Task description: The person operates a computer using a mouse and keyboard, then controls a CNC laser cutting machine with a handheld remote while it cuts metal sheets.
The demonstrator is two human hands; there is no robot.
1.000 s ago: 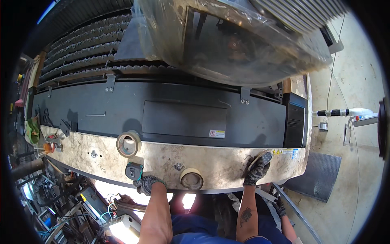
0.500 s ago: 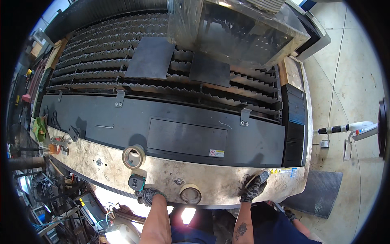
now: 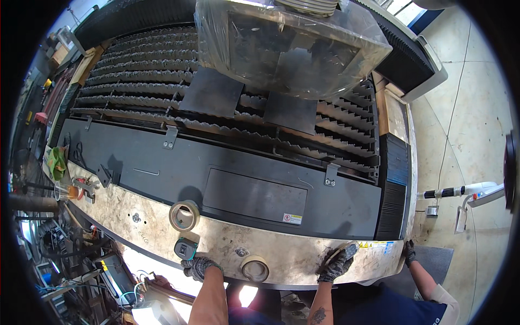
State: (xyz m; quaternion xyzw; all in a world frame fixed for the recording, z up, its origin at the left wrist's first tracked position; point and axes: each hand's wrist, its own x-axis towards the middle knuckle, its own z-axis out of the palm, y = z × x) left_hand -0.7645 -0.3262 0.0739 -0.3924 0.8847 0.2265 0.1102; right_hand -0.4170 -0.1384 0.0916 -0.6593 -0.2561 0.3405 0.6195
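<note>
My left hand [image 3: 202,267], in a grey patterned glove, rests at the front edge of the machine's worn, pale ledge [image 3: 119,211], its fingers curled. Just beyond those fingers sits a black-and-teal tape measure [image 3: 186,248]; whether they touch it, I cannot tell. Further right, my gloved right hand [image 3: 337,266] is closed on a flat object with a grey rounded end [image 3: 351,250] and a tan edge, its kind unclear. One tape roll [image 3: 184,216] lies beyond the tape measure. Another tape roll [image 3: 254,269] lies between my hands.
Beyond the dark metal panel [image 3: 135,151], two dark sheets [image 3: 211,95] lie on toothed slats [image 3: 130,86]. A plastic-wrapped box [image 3: 292,54] hangs above them. At the right corner is a co-worker's gloved hand [image 3: 410,253]. A hex key [image 3: 147,172] and an amber cup [image 3: 65,190] lie leftward.
The whole view has shifted, and the wrapped box appears further left against the slats. The co-worker's hand has come up to the ledge's right corner. My hands keep their places on the ledge.
</note>
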